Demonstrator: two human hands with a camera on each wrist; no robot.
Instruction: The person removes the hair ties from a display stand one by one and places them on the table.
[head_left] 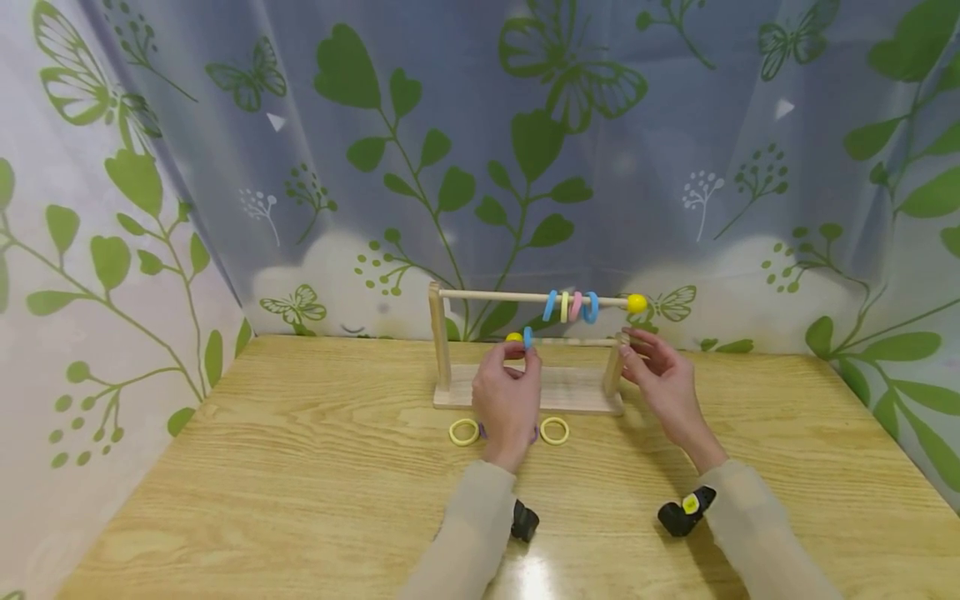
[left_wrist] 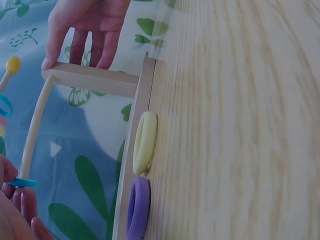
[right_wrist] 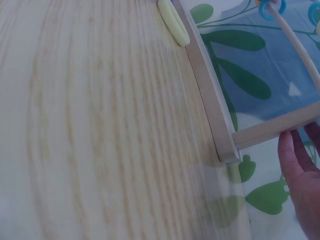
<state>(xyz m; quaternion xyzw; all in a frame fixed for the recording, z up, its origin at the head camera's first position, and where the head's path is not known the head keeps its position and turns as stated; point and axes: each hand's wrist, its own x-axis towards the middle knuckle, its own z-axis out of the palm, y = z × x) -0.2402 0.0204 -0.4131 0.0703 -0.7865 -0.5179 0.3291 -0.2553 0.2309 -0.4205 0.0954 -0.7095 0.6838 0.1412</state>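
Observation:
A wooden stand (head_left: pixel 562 402) with two rods stands on the table. My left hand (head_left: pixel 508 396) pinches a blue ring (head_left: pixel 528 337) around the lower rod (head_left: pixel 577 342), close to the yellow ball (head_left: pixel 513 337) at that rod's left end. In the left wrist view, the same blue ring (left_wrist: pixel 24 183) shows between fingertips. My right hand (head_left: pixel 663 383) holds the top of the short right post (head_left: pixel 613 367); in the right wrist view its fingers (right_wrist: pixel 287 155) touch the post's outer side. Blue, yellow and pink rings hang on the upper rod (head_left: pixel 495 296).
Before the stand lie two yellow rings (head_left: pixel 554 431); a purple ring (left_wrist: pixel 138 207) is partly hidden behind my left wrist in the head view. Another yellow ball (head_left: pixel 637 303) caps the upper rod's right end. A patterned curtain (head_left: pixel 450 167) hangs behind the table (head_left: pixel 300 467).

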